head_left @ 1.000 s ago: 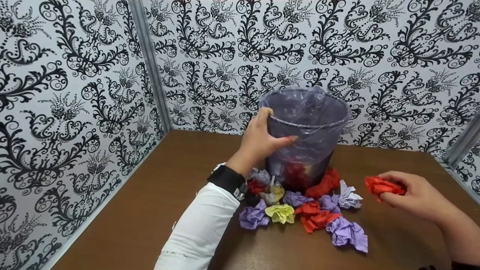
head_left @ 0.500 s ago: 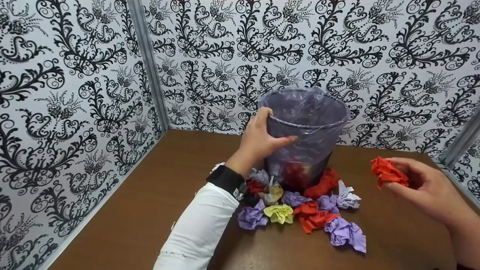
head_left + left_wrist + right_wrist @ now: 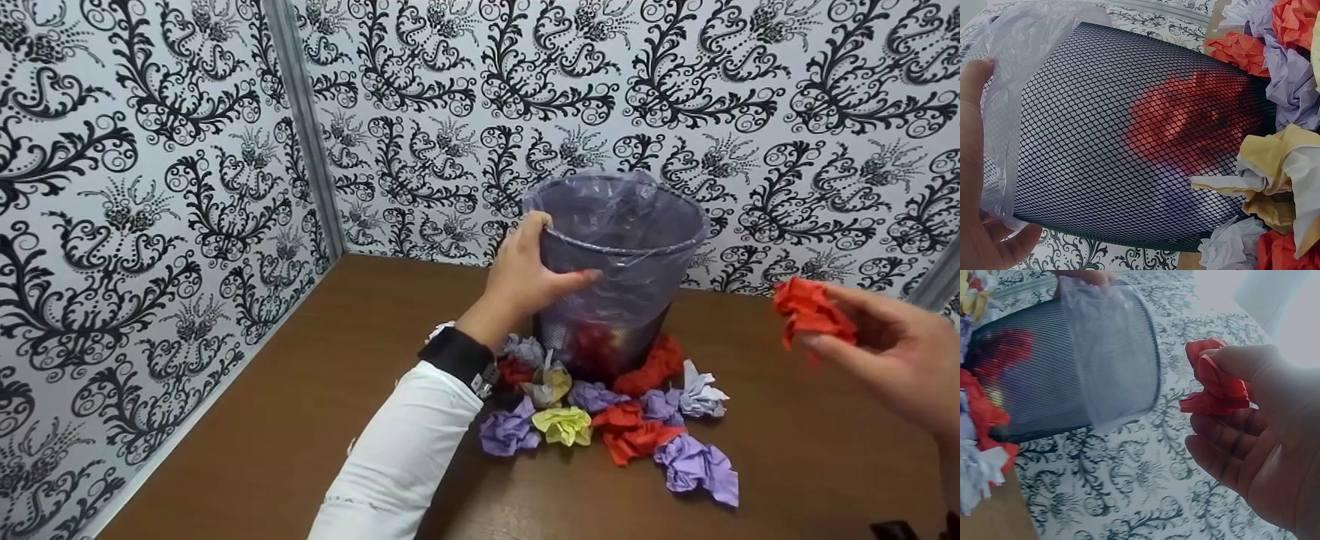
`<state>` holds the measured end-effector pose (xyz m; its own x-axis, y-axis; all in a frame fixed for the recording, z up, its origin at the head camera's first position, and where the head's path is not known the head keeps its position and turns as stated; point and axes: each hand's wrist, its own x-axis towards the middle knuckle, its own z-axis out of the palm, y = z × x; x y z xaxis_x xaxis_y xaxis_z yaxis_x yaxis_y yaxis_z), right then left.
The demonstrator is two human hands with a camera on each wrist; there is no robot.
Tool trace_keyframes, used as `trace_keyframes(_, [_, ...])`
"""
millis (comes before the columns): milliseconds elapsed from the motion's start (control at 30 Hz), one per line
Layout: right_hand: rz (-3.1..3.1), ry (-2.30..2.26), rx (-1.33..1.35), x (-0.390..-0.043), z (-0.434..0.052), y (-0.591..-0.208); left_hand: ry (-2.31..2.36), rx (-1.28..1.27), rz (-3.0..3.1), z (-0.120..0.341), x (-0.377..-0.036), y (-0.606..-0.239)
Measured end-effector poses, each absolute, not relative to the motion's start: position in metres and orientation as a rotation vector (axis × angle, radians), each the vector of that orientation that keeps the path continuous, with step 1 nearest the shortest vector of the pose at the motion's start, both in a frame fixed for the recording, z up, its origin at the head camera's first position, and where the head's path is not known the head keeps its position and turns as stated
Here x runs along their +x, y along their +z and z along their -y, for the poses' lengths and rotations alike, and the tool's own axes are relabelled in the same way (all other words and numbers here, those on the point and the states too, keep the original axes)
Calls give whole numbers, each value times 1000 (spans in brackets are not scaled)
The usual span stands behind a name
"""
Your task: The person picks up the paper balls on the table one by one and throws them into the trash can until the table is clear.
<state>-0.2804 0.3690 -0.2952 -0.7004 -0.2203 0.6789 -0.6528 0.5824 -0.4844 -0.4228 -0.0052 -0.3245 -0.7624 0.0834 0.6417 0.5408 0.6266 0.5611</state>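
Meanwhile, the left hand (image 3: 525,277) is gripping the rim of the mesh bin (image 3: 615,300), fingers curled over its purple liner (image 3: 622,217), while the right hand (image 3: 892,352) is pinching a red paper ball (image 3: 814,311) to the right of the bin, level with its rim. Judging by this, steadying the bin and carrying the ball fully over the opening before letting go should serve best. Crumpled papers (image 3: 607,427) are lying on the desk (image 3: 300,420) in front of the bin. Only the left wrist view is showing red paper (image 3: 1185,126) already inside the bin, through the mesh.
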Motion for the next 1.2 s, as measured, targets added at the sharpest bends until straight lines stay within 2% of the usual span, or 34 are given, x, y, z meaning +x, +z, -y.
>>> trace_keyframes(267, [2191, 1043, 824, -293, -363, -237, -1072, -500, 2273, 5, -423, -324])
trace_keyframes(533, [2334, 797, 704, -302, -343, -182, -1082, -473, 2283, 5, -421, -325])
trace_keyframes(800, [2395, 548, 666, -329, -319, -143, -1069, -479, 2274, 5, -421, -325])
trace_keyframes(1033, [2575, 593, 647, -351, -287, -113, -1048, -467, 2283, 4, -422, -324])
trace_keyframes(1200, [2660, 580, 634, -369, -268, -105, -1048, -464, 2290, 4, -422, -323])
